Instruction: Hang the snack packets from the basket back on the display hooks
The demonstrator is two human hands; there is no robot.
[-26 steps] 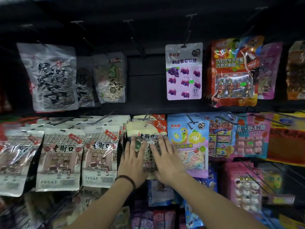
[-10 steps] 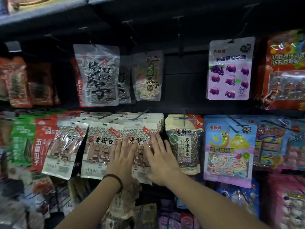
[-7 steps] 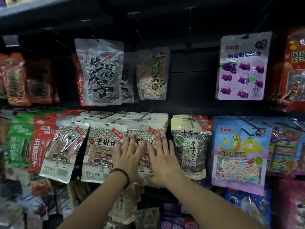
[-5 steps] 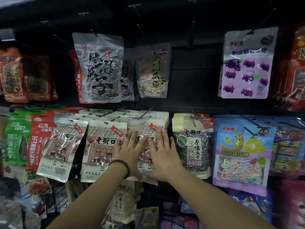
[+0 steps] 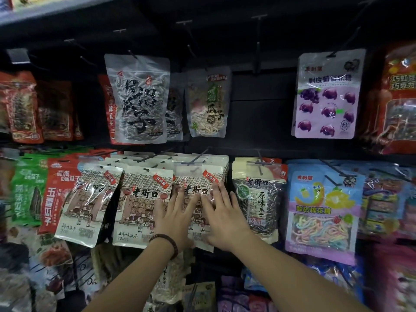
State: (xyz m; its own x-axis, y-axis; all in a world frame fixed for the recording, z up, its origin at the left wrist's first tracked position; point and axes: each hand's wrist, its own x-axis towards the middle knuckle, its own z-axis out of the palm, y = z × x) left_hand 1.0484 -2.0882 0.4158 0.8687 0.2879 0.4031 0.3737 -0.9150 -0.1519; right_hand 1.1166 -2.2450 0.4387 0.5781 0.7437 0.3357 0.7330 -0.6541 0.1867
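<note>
Your fingers [image 5: 216, 191] lay straight and slightly spread, flat against the front of the white sunflower-seed packet [image 5: 195, 175], curled round nothing. Your left hand [image 5: 174, 218] and right hand [image 5: 225, 219] sat side by side, forefingers close together, palms pressed on the packet's lower half. The packet hung on a display hook [image 5: 199, 156] at the front of its row, between a matching packet [image 5: 140, 199] to its left and a dark seed packet [image 5: 258, 199] to its right. A dark beaded bracelet [image 5: 165, 243] circled your left wrist. Both forearms reached up from the lower edge, converging on the packet.
</note>
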